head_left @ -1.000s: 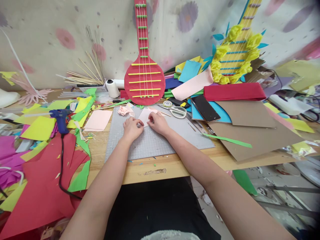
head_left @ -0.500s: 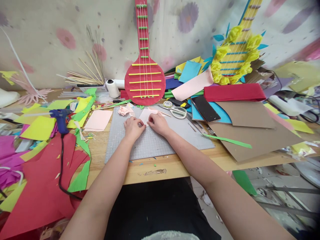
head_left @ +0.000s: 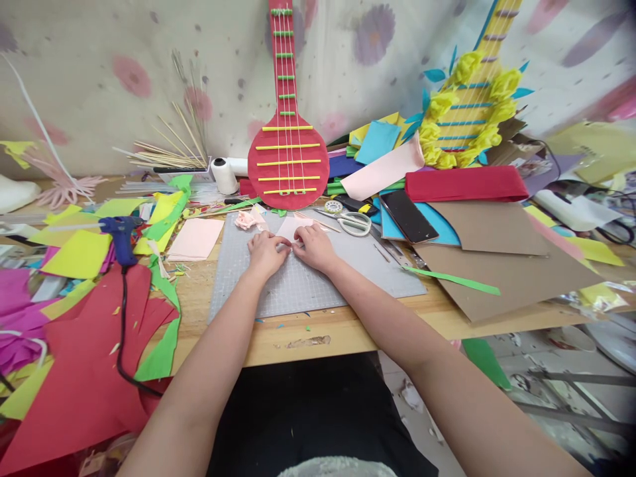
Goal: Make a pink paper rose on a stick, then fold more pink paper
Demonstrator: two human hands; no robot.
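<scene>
A small piece of pale pink paper (head_left: 287, 229) lies on the grey cutting mat (head_left: 375, 275). At its near edge, my left hand (head_left: 265, 254) pinches the paper with thumb and forefinger. My right hand (head_left: 314, 248) is closed on the same edge, its fingertips almost meeting the left ones. Both hands partly cover the paper. Just beyond my left hand sits a crumpled pink paper flower (head_left: 245, 220). Scissors (head_left: 356, 224) rest to the right of my right hand. Left of the mat is a stack of pink paper squares (head_left: 195, 239).
A red paper-covered lute (head_left: 288, 151) stands behind the mat, and a yellow one with paper flowers (head_left: 462, 126) leans at right. A blue glue gun (head_left: 122, 238) lies among scraps at left. A phone (head_left: 410, 216) and brown cardboard (head_left: 511, 278) are at right.
My fingertips have shifted slightly along the paper's near edge, and less of the paper shows between my hands. Everything else stays in place.
</scene>
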